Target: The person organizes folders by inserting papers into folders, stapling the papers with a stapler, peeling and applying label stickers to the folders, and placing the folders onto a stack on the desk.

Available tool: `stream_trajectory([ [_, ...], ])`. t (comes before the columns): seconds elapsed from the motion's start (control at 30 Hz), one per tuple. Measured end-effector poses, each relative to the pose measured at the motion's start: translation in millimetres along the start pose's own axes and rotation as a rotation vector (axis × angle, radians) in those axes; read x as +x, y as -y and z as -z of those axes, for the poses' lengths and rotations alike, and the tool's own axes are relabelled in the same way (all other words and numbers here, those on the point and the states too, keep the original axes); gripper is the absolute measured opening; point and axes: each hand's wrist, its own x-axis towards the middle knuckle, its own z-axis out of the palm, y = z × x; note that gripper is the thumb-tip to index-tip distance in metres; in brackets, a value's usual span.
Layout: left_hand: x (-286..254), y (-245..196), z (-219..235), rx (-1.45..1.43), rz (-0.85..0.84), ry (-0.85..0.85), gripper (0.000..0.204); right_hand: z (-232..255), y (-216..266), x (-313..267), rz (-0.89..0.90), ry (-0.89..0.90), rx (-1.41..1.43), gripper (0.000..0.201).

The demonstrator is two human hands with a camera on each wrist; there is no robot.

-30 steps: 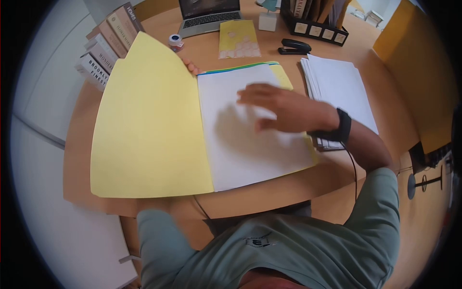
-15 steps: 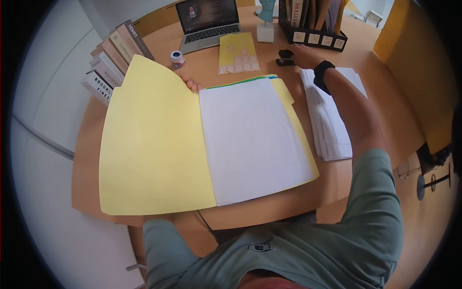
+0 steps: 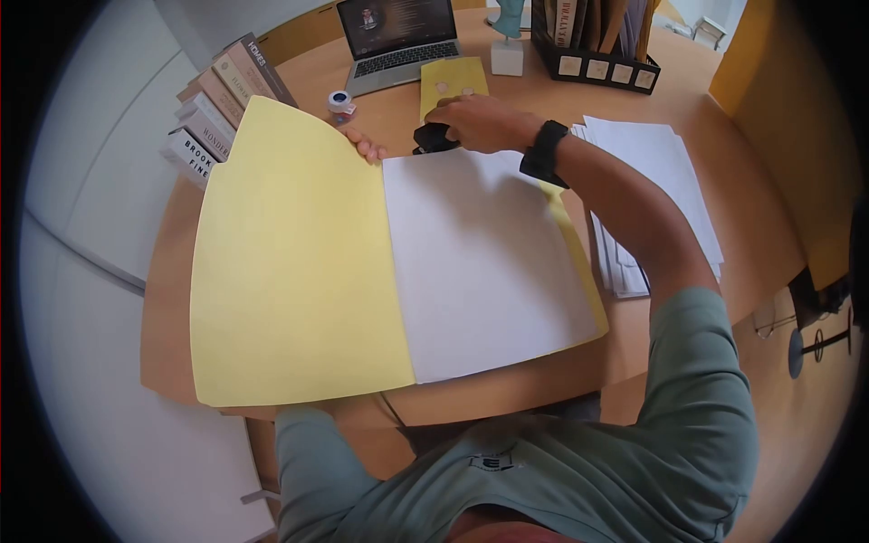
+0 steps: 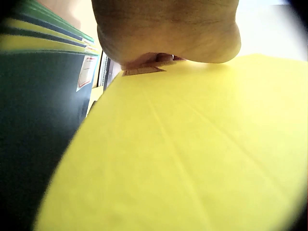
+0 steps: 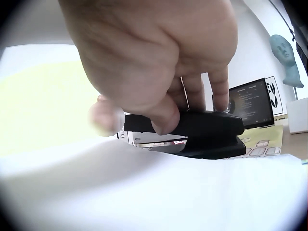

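Note:
A yellow file folder (image 3: 299, 262) lies open, its left cover raised and white paper (image 3: 489, 281) on its right side. My left hand (image 3: 364, 145) grips the cover near the top of the fold; only its fingertips show over the edge in the head view. The left wrist view has the same hand (image 4: 168, 31) against the back of the yellow cover. With my right hand (image 3: 493, 123) I hold a black stapler (image 3: 433, 138) at the paper's top edge. In the right wrist view, thumb and fingers straddle the stapler's (image 5: 207, 126) top arm.
A stack of white paper (image 3: 647, 163) lies to the right. Behind are a laptop (image 3: 398, 45), a yellow patterned envelope (image 3: 457, 74), a tape roll (image 3: 340, 104), a bust on a white block (image 3: 508, 59) and a black file organizer (image 3: 597, 68). Books (image 3: 217, 109) stand at the left.
My right hand went from over the paper to the stapler at the back right, then brought it left to the paper's top edge. The left hand keeps its grip on the folder cover.

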Motion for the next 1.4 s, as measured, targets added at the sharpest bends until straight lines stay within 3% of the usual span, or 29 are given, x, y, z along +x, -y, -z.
stream_trajectory([
  [0.3, -1.5, -2.4, 15.6, 0.022, 0.011, 0.076, 0.038, 28.5, 20.1, -6.7, -0.145, 0.240, 0.108, 0.040],
  [0.5, -6.7, -1.4, 7.1, 0.008, 0.037, 0.010, 0.043, 3.0, 10.8, -7.1, 0.007, 0.077, 0.057, 0.035],
  [0.6, -9.5, -1.4, 11.3, -0.010, 0.047, -0.002, 0.043, 4.2, 8.0, 0.5, -0.013, 0.156, 0.177, 0.036],
  [0.83, -21.9, 1.5, 40.4, -0.060, 0.083, -0.036, 0.045, -3.9, 22.8, 0.3, -0.028, 0.177, 0.015, 0.035],
  [1.0, -14.9, -4.3, 20.0, 0.015, 0.082, -0.116, 0.040, -14.3, 22.5, -2.5, 0.023, 0.085, -0.055, 0.036],
  [1.1, -11.9, -4.1, 16.2, 0.028, 0.081, -0.102, 0.040, 4.4, 27.9, 1.2, -0.051, 0.214, 0.011, 0.036],
  [1.4, -6.4, -8.6, 8.8, 0.061, 0.083, -0.104, 0.037, 25.0, -9.6, -3.5, -0.046, -0.044, -0.183, 0.041],
])
